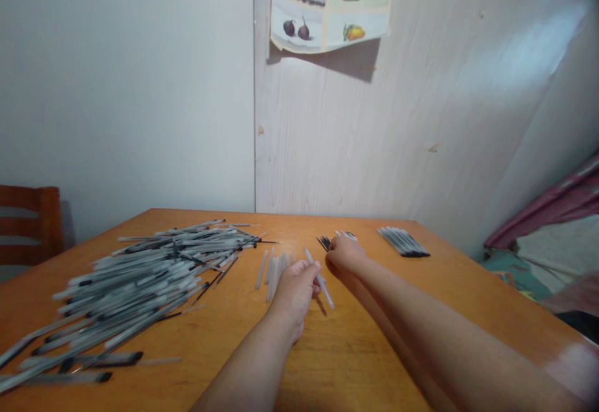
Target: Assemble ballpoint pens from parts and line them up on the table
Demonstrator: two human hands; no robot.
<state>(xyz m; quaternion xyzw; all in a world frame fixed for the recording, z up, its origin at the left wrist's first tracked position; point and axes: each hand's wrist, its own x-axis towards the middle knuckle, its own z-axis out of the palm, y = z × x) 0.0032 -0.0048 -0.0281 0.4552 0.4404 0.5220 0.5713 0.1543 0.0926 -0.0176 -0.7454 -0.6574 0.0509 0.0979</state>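
My left hand pinches a translucent white pen barrel between thumb and fingers, tilted above the table. Beside that hand, on its left, several similar loose pen barrels lie roughly side by side. My right hand is farther out, its fingers curled down at a small bunch of thin black pen parts. Whatever is between those fingertips is hidden. Just behind the right hand, a few pale and dark pieces show. To its right lies a neat row of black-tipped pens.
A large, loose heap of white and black pens covers the left of the wooden table. A wooden chair stands at the far left. Fabric lies beyond the right edge. A fruit picture hangs on the wall.
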